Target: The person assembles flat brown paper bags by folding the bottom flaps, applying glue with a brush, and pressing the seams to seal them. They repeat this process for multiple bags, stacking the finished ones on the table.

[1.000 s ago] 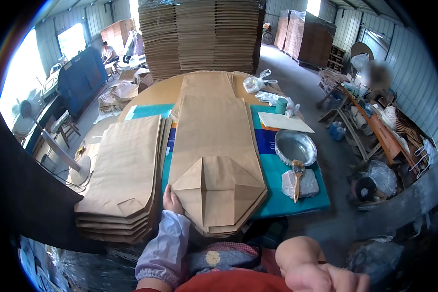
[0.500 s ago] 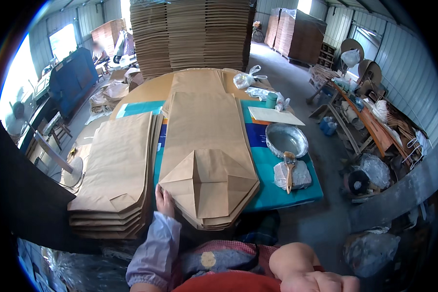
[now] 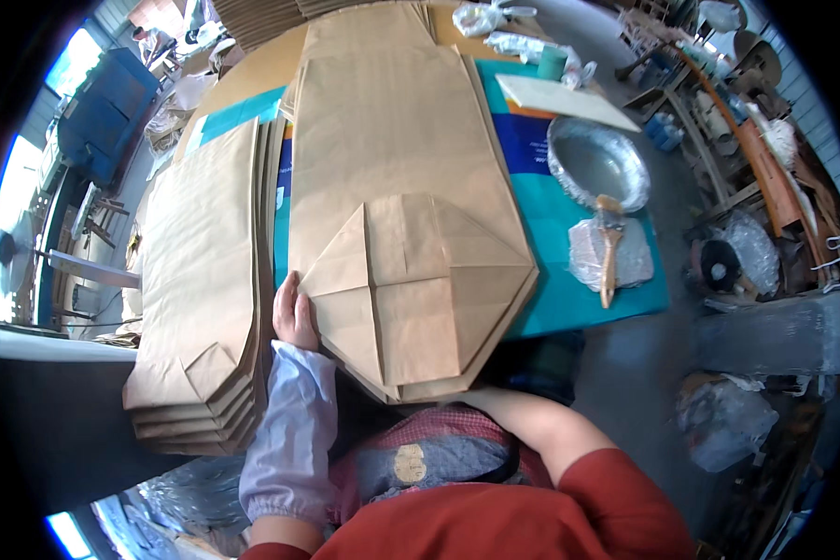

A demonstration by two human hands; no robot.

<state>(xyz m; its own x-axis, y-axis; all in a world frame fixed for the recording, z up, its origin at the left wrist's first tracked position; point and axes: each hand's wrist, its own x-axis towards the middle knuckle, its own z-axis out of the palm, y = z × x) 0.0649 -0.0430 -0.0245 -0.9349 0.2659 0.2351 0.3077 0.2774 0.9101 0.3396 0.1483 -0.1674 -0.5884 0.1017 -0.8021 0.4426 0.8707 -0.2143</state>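
Note:
A stack of brown paper bags (image 3: 392,131) lies in front of me, the top one with its bottom folded into a flat, pointed shape. My left hand (image 3: 294,313) rests against the left edge of this stack near the folded end, its visible fingers stretched out and the thumb hidden. From the right, my bare right forearm (image 3: 541,422) reaches to the stack's near edge. The right hand itself is hidden around there, so its fingers do not show. To the left, more brown bags (image 3: 201,252) lie fanned in layers.
Right of the bags, a brush (image 3: 609,252) lies on a plastic-wrapped block (image 3: 583,257). Behind it are a plastic-lined basin (image 3: 553,168), a pale board (image 3: 565,101) and a green cup (image 3: 552,63). A cluttered wooden bench (image 3: 747,131) stands farther right.
My right hand has moved from the lower right to the near edge of the bag stack. My left hand stays at the stack's left edge. The view has tilted downward.

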